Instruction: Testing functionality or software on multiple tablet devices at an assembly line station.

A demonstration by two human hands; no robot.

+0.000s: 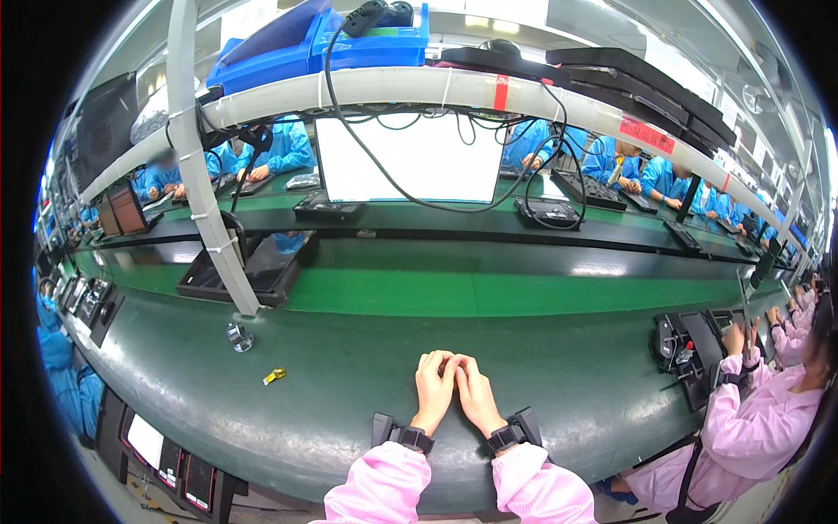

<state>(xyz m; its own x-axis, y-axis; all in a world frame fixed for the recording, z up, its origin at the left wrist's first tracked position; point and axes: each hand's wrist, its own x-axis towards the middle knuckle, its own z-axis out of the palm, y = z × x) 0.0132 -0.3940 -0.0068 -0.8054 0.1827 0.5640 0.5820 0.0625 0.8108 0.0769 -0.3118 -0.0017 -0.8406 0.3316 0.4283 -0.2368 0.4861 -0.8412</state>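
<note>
My left hand [432,385] and my right hand [476,389] rest together on the dark green tabletop [349,410], in front of me. The fingers of both hands are curled in, and the fingertips meet in the middle. Their undersides are hidden, so I cannot make out whether anything is between the fingers. Each wrist wears a black strap with a dark device on it, below a pink sleeve. Off to the left, a small yellow piece [274,376] lies on the table, and a shiny metal ring-like part [238,337] sits farther back.
A green conveyor belt [384,291] runs across behind the table. A black tray [278,272] stands by a white post [202,188]. Above hang cables, blue bins [323,52] and a white screen [406,162]. At right, a co-worker in pink [768,410] sits beside dark equipment [694,349].
</note>
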